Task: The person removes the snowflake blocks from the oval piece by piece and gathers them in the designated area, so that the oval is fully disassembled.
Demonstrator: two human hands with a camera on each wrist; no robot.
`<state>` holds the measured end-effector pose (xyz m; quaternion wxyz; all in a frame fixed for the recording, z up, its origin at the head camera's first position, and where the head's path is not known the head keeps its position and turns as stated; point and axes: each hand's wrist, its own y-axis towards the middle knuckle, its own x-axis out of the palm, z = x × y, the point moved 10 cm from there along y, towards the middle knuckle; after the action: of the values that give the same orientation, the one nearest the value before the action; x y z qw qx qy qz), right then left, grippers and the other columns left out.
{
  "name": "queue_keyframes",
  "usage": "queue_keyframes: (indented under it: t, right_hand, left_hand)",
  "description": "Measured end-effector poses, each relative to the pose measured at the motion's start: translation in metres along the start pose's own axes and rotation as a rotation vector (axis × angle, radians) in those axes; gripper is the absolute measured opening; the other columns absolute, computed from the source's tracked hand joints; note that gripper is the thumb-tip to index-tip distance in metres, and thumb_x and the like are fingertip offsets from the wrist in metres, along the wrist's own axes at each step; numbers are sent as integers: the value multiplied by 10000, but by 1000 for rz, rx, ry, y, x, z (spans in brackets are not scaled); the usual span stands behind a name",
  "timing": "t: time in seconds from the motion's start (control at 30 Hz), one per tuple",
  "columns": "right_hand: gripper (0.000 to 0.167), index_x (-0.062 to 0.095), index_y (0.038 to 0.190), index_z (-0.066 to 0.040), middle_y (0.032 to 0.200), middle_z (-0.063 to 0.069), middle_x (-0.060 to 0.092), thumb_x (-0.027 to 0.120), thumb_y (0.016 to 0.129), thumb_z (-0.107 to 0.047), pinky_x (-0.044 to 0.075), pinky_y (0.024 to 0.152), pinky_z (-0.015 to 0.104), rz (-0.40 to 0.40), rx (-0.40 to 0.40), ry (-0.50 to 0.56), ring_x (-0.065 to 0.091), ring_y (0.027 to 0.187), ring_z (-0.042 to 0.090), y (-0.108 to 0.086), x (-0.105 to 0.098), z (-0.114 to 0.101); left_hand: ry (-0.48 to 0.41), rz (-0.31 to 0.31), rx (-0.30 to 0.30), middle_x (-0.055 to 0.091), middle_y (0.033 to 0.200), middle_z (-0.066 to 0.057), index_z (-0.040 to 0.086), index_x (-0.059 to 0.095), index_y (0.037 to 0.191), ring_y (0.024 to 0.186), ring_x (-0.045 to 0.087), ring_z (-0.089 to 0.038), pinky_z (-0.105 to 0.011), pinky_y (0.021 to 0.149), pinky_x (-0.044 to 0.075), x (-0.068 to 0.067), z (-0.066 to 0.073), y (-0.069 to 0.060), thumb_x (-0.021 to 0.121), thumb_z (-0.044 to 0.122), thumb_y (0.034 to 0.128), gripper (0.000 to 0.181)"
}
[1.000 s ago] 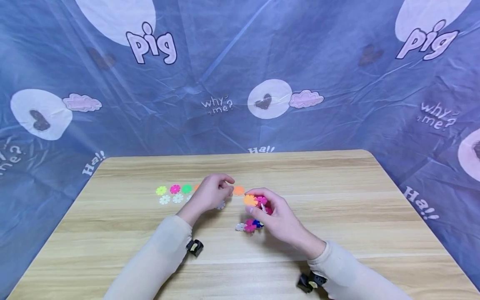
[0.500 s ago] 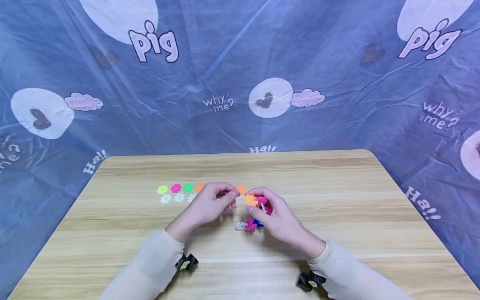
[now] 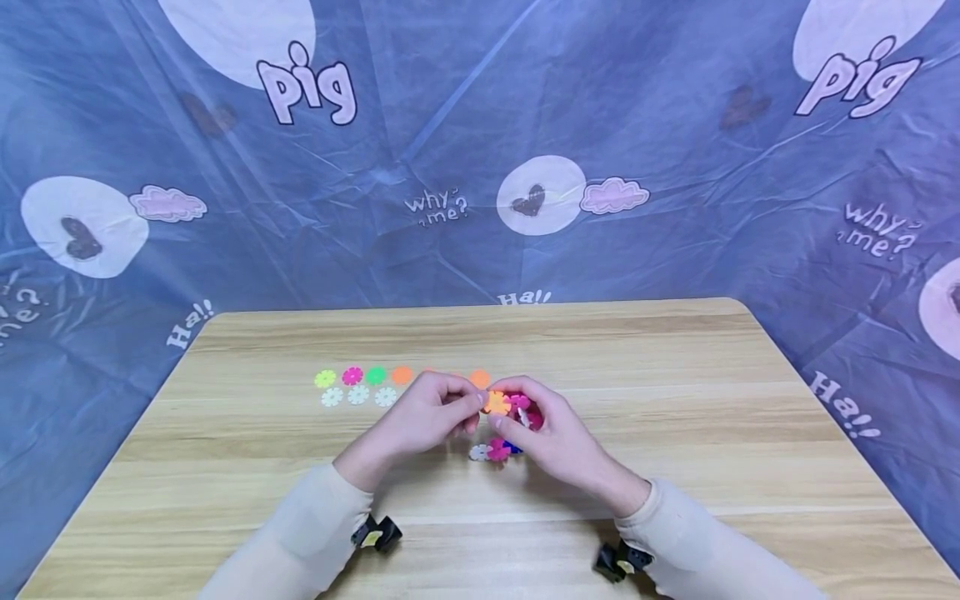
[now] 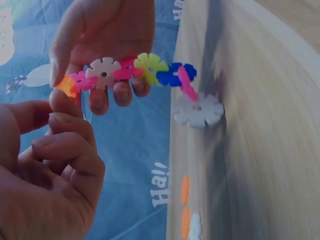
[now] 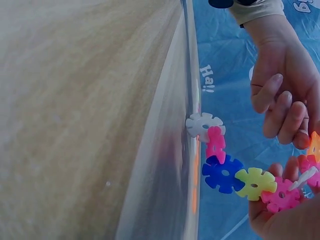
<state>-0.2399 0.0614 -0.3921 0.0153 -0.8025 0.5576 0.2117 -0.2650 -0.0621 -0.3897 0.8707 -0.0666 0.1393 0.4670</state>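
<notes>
A chain of interlocking flower-shaped snowflake discs hangs from my right hand (image 3: 558, 433), which holds it near its upper end. Its orange disc (image 3: 497, 404) is at that end. Below it come pink, white, yellow and blue discs, with a blue disc (image 5: 224, 173), a pink disc (image 5: 215, 144) and a white disc (image 4: 199, 110) at the low end. My left hand (image 3: 427, 421) has its thumb and index finger together at the orange disc's left edge, pinching it. The left fingers hide part of that edge.
Loose discs lie in two rows on the wooden table (image 3: 225, 467): a yellow disc (image 3: 325, 379), a pink disc (image 3: 352, 376), a green disc (image 3: 377, 376) and orange ones behind, white discs (image 3: 358, 395) in front. A printed blue cloth (image 3: 450, 267) hangs beyond the table.
My left hand has come from above the loose discs rightward to the orange disc, and its fingers now meet it. My right hand has stayed almost still with the chain, whose orange disc has shifted slightly left.
</notes>
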Motion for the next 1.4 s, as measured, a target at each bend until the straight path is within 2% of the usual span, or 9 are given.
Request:
queue_keyframes:
  t: [0.23,0.37,0.53,0.67,0.9,1.07,1.2,1.3,1.4]
  right_hand:
    - [391,588,1318,-139,1182,49,647,709,945,-137,554,821,313,-17,33,46,648,970,216,-2,2,3]
    - [472,550,1369,-98,1307,61,613,724,938,-179,502,989,404,-23,53,51,612,1162,236,-2,2,5]
    - [549,533,1392,-126,1358,17,585,756,912,-270,424,1072,501,-30,94,24,566,1244,237,-3,1,12]
    - [519,555,1371,-129,1305,-11,617,748,918,-290,421,1068,490,-42,99,27,582,1211,197,-1,2,14]
    - [341,616,1289,-146,1071,51,699,679,968,-245,466,995,411,-71,28,17,652,996,194,0,7,10]
    - [339,611,1295,-133,1043,48,689,670,973,-221,526,887,353,-70,28,17,668,897,271,0,7,9]
    - [342,595,1302,-111,1058,138,675,661,976,-194,568,799,351,-68,36,40,674,853,320,1,8,9]
    - [345,575,1316,-92,1085,209,654,642,989,-179,582,785,382,-80,39,85,675,845,365,2,12,8]
    - [341,559,1328,-108,1128,188,643,621,1006,-198,572,827,375,-78,36,89,669,898,354,2,13,5]
  left_hand:
    - [-156,-6,-71,603,702,-110,-98,690,978,500,410,-95,-191,431,318,0,-10,-3,568,153,1026,283]
    - [-197,-10,-96,595,703,-109,-114,654,946,506,406,-96,-187,419,296,-1,-15,-6,565,179,1030,318]
    - [-220,-14,-101,583,692,-90,-104,618,880,513,415,-97,-187,416,290,-6,-18,-8,566,196,1028,339]
    - [-242,-7,-105,590,693,-60,-58,637,875,526,438,-92,-185,431,317,-10,-18,-9,569,186,1025,294]
    - [-272,16,-115,601,700,-34,-5,644,902,532,462,-79,-180,437,346,-17,-21,-11,566,171,1023,227]
    - [-274,50,-141,614,722,-52,-29,632,941,534,469,-92,-188,433,342,-18,-24,-12,544,159,1026,225]
    - [-287,81,-145,642,755,-83,-21,653,1015,533,499,-98,-189,425,374,-16,-22,-13,571,180,1026,217]
    - [-309,93,-138,653,770,-103,-30,657,1070,551,533,-114,-190,427,409,-13,-20,-14,611,203,1015,243]
    - [-352,105,-145,669,782,-127,-47,657,1079,580,579,-135,-196,429,431,-10,-21,-14,643,201,998,261]
